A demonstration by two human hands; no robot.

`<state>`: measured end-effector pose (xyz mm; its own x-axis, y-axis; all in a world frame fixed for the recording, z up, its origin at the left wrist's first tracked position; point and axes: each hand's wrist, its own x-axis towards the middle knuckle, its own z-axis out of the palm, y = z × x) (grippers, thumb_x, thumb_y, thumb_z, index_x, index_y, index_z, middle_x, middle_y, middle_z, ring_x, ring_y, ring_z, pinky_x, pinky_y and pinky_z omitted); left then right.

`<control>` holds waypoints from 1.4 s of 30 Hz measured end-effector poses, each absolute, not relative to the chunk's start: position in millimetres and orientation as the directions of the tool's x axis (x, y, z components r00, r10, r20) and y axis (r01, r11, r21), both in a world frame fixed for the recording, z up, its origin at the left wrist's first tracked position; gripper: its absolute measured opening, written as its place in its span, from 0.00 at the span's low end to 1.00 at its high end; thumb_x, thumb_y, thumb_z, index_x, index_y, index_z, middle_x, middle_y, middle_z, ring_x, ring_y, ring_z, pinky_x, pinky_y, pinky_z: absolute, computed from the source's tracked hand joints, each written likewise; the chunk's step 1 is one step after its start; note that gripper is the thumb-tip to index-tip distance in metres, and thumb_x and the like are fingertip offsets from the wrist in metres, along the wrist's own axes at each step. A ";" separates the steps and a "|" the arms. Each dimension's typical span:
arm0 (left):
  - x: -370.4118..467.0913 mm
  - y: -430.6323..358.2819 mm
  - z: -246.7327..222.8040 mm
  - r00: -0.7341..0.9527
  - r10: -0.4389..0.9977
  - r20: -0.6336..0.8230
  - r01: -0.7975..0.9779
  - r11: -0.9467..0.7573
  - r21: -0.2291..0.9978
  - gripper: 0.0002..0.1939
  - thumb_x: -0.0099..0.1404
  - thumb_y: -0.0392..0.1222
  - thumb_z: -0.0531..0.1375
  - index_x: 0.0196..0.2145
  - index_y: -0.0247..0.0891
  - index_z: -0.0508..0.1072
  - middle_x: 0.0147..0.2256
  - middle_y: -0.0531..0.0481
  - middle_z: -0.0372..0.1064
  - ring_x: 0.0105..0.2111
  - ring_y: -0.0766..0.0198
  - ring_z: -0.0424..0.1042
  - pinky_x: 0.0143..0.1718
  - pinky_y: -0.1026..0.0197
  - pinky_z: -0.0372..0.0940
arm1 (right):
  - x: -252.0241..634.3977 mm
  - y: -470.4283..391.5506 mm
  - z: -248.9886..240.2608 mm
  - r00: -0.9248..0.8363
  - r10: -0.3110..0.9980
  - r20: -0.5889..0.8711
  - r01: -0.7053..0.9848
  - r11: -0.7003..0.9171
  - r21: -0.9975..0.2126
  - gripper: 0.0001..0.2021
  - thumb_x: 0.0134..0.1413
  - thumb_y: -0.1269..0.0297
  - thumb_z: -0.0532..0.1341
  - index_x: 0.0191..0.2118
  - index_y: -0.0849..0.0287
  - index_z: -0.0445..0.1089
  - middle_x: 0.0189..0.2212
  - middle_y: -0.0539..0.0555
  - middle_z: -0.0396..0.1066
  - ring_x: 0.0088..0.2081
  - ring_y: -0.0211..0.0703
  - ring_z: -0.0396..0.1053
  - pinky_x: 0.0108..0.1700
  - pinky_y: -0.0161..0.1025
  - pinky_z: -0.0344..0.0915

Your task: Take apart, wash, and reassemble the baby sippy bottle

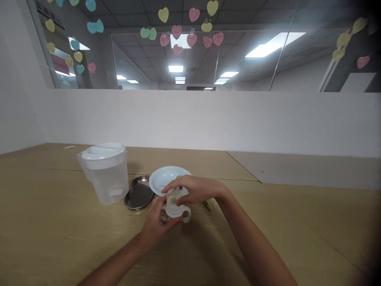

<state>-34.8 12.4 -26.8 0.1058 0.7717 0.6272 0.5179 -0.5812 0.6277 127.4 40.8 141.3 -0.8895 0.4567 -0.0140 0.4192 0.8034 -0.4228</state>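
Note:
A small bottle with a clear domed top and white curved side handles stands upright near the middle of the view. My left hand is wrapped round its lower left side, thumb across the front. From above and the right, my right hand curls its fingers round the clear top. Just behind the hands lies a white plate, partly hidden by my right hand. A shiny metal kidney-shaped tray sits left of the bottle.
A translucent lidded pitcher stands at the left, beside the metal tray. Something green pokes out beneath my right wrist. A small pale flat piece lies at the back left. Behind the table rises a white wall with glass above.

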 end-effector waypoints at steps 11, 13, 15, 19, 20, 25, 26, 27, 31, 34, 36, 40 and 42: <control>-28.4 9.6 -25.3 -0.014 0.771 0.637 0.470 -0.557 0.685 0.30 0.50 0.48 0.64 0.49 0.37 0.63 0.44 0.43 0.67 0.44 0.54 0.67 0.44 0.53 0.63 | 96.3 18.4 123.6 -0.605 0.781 0.156 0.781 0.620 -0.074 0.18 0.52 0.56 0.55 0.42 0.63 0.70 0.37 0.61 0.72 0.40 0.50 0.68 0.36 0.39 0.60; -26.0 8.4 -22.0 -0.026 0.772 0.635 0.482 -0.547 0.685 0.27 0.50 0.48 0.64 0.46 0.36 0.64 0.41 0.44 0.69 0.41 0.55 0.69 0.41 0.53 0.64 | 85.4 16.0 119.9 -0.531 0.834 0.149 0.845 0.535 0.019 0.17 0.55 0.57 0.52 0.38 0.65 0.72 0.34 0.63 0.72 0.38 0.50 0.69 0.35 0.39 0.59; -24.4 7.7 -19.3 -0.018 0.761 0.649 0.491 -0.558 0.668 0.25 0.50 0.48 0.64 0.45 0.36 0.65 0.40 0.44 0.69 0.40 0.55 0.68 0.41 0.53 0.64 | 78.7 14.8 117.7 -0.490 0.859 0.146 0.872 0.484 0.075 0.20 0.58 0.56 0.49 0.37 0.66 0.72 0.32 0.65 0.72 0.37 0.50 0.69 0.34 0.39 0.59; -25.4 8.3 -17.7 0.010 0.742 0.671 0.476 -0.593 0.649 0.21 0.52 0.47 0.63 0.42 0.36 0.67 0.40 0.44 0.69 0.41 0.55 0.68 0.41 0.54 0.63 | 84.1 16.7 116.0 -0.497 0.851 0.170 0.868 0.491 0.076 0.26 0.56 0.46 0.47 0.38 0.64 0.71 0.32 0.63 0.72 0.34 0.51 0.70 0.32 0.40 0.59; -26.6 8.8 -18.1 0.012 0.742 0.671 0.465 -0.598 0.653 0.19 0.52 0.46 0.63 0.41 0.36 0.68 0.40 0.45 0.69 0.41 0.55 0.68 0.41 0.54 0.63 | 87.9 18.1 115.6 -0.536 0.825 0.179 0.843 0.535 0.061 0.26 0.54 0.44 0.49 0.38 0.63 0.71 0.32 0.62 0.72 0.34 0.50 0.69 0.32 0.40 0.58; -34.0 11.4 -21.4 0.051 0.748 0.662 0.361 -0.632 0.686 0.17 0.54 0.47 0.62 0.40 0.38 0.69 0.39 0.46 0.69 0.41 0.57 0.67 0.42 0.56 0.62 | 98.5 25.0 115.2 -0.696 0.698 0.167 0.703 0.710 -0.036 0.20 0.46 0.48 0.59 0.40 0.59 0.71 0.32 0.55 0.73 0.35 0.45 0.68 0.30 0.35 0.55; -34.9 11.5 -21.5 0.049 0.756 0.652 0.345 -0.626 0.700 0.16 0.56 0.47 0.61 0.41 0.38 0.69 0.39 0.47 0.69 0.41 0.57 0.67 0.42 0.56 0.62 | 98.2 25.6 116.0 -0.698 0.698 0.161 0.702 0.711 -0.039 0.19 0.47 0.49 0.59 0.38 0.59 0.72 0.31 0.55 0.73 0.33 0.44 0.68 0.30 0.34 0.54; -35.5 11.3 -21.3 0.044 0.768 0.639 0.337 -0.614 0.714 0.15 0.57 0.47 0.60 0.41 0.38 0.69 0.39 0.47 0.69 0.41 0.58 0.67 0.42 0.56 0.62 | 97.7 26.0 117.2 -0.697 0.700 0.158 0.703 0.710 -0.041 0.18 0.49 0.49 0.58 0.36 0.60 0.72 0.29 0.55 0.73 0.32 0.43 0.67 0.29 0.34 0.53; -35.6 9.3 -17.6 0.051 0.804 0.592 0.336 -0.572 0.748 0.14 0.58 0.47 0.59 0.40 0.37 0.70 0.39 0.47 0.69 0.40 0.59 0.67 0.42 0.58 0.61 | 98.1 27.5 122.1 -0.699 0.689 0.190 0.691 0.720 -0.069 0.19 0.51 0.49 0.56 0.31 0.60 0.74 0.24 0.54 0.71 0.28 0.40 0.65 0.27 0.34 0.51; -35.3 9.1 -16.1 0.051 0.808 0.587 0.336 -0.567 0.752 0.15 0.57 0.47 0.60 0.40 0.37 0.70 0.38 0.47 0.69 0.39 0.60 0.67 0.40 0.59 0.61 | 100.3 29.8 122.0 -0.688 0.696 0.204 0.694 0.714 -0.094 0.19 0.50 0.48 0.56 0.31 0.59 0.75 0.22 0.53 0.71 0.27 0.39 0.64 0.26 0.34 0.50; -35.3 9.9 -16.6 0.047 0.804 0.593 0.343 -0.571 0.746 0.14 0.57 0.46 0.60 0.40 0.37 0.70 0.37 0.48 0.69 0.38 0.60 0.67 0.39 0.59 0.62 | 100.3 30.5 121.2 -0.682 0.703 0.202 0.702 0.707 -0.089 0.18 0.48 0.48 0.57 0.32 0.58 0.75 0.23 0.52 0.71 0.27 0.39 0.65 0.25 0.34 0.49; -35.5 11.3 -17.7 0.049 0.794 0.606 0.357 -0.581 0.731 0.14 0.57 0.46 0.60 0.40 0.37 0.70 0.38 0.46 0.69 0.39 0.59 0.67 0.41 0.57 0.61 | 100.8 28.9 127.3 -0.606 0.750 0.264 0.762 0.643 -0.077 0.18 0.46 0.47 0.59 0.34 0.57 0.74 0.25 0.52 0.72 0.29 0.41 0.66 0.27 0.34 0.51; -35.7 11.2 -17.8 0.052 0.793 0.607 0.363 -0.581 0.729 0.16 0.57 0.46 0.60 0.42 0.37 0.70 0.39 0.46 0.69 0.40 0.58 0.67 0.42 0.56 0.61 | 105.1 29.2 134.1 -0.546 0.765 0.343 0.771 0.618 -0.151 0.17 0.48 0.49 0.59 0.37 0.57 0.73 0.30 0.52 0.73 0.32 0.41 0.67 0.30 0.34 0.53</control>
